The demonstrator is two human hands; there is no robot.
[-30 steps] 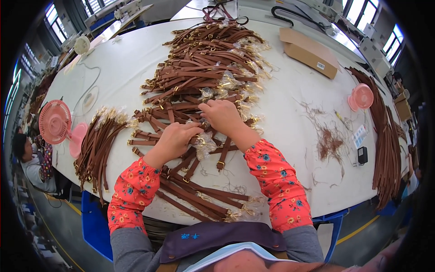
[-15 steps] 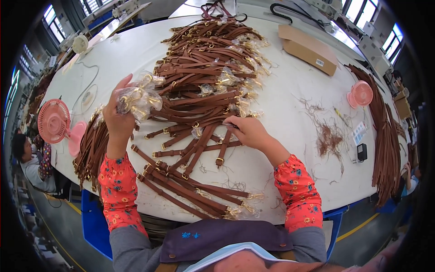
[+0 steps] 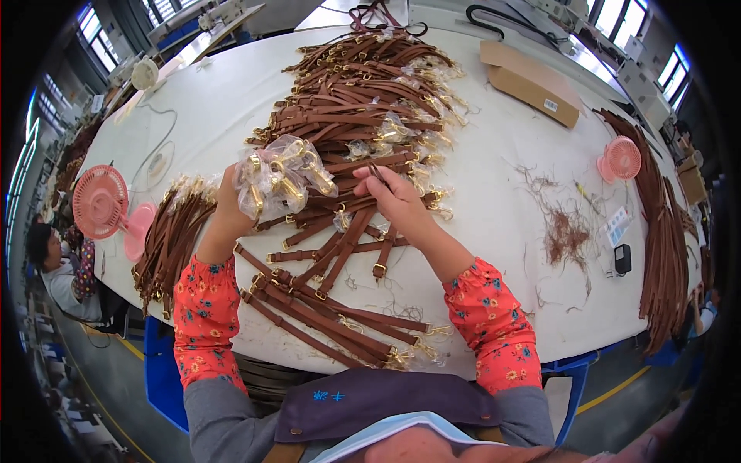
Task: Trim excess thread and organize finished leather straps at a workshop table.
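White worktable (image 3: pixel 231 100), heaped with brown leather straps (image 3: pixel 355 92).
Left hand (image 3: pixel 231 202) grips a crinkled clear plastic bundle (image 3: pixel 282 176) of gold buckles, its fingers hidden behind it; right hand (image 3: pixel 394 197) pinches a small dark piece (image 3: pixel 377 174), too small to identify, above loose straps. Pink fan (image 3: pixel 100 202) stands at the left.

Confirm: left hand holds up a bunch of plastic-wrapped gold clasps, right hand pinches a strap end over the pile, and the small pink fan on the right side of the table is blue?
Not quite. In the head view the small fan is pink, not blue. The rest stands: the left hand holds up the plastic-wrapped gold clasps, and the right hand pinches a strap end over the pile.
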